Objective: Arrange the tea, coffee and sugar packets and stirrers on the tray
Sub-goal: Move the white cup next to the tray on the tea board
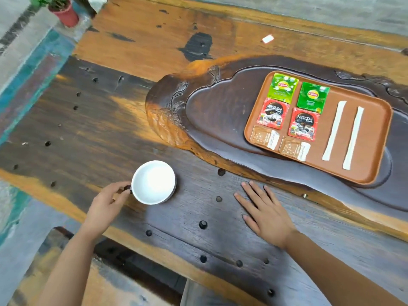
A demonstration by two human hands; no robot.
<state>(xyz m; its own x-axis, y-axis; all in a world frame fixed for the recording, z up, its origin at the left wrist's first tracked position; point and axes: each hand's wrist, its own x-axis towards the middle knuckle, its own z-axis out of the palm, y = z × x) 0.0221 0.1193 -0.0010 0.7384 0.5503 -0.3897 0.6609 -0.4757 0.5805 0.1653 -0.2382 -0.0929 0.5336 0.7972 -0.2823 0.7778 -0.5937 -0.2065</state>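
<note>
A brown tray (pixel 375 138) lies at the right on a dark carved wooden slab. On it are two green tea packets (pixel 283 87) (pixel 313 97), two red coffee packets (pixel 273 113) (pixel 304 124), two brown sugar packets (pixel 264 137) (pixel 294 149) and two white wrapped stirrers (pixel 334 130) (pixel 353 138), laid in neat rows. My left hand (pixel 108 206) pinches the handle of a white cup (pixel 153 182) on the table, left of the tray. My right hand (pixel 265 214) rests flat on the table, fingers spread, below the tray.
The carved dark slab (pixel 212 111) holds the tray on a large wooden table (pixel 136 40) with round holes. A small white tag (pixel 267 39) lies at the far side. A red plant pot (pixel 66 13) stands on the floor at top left.
</note>
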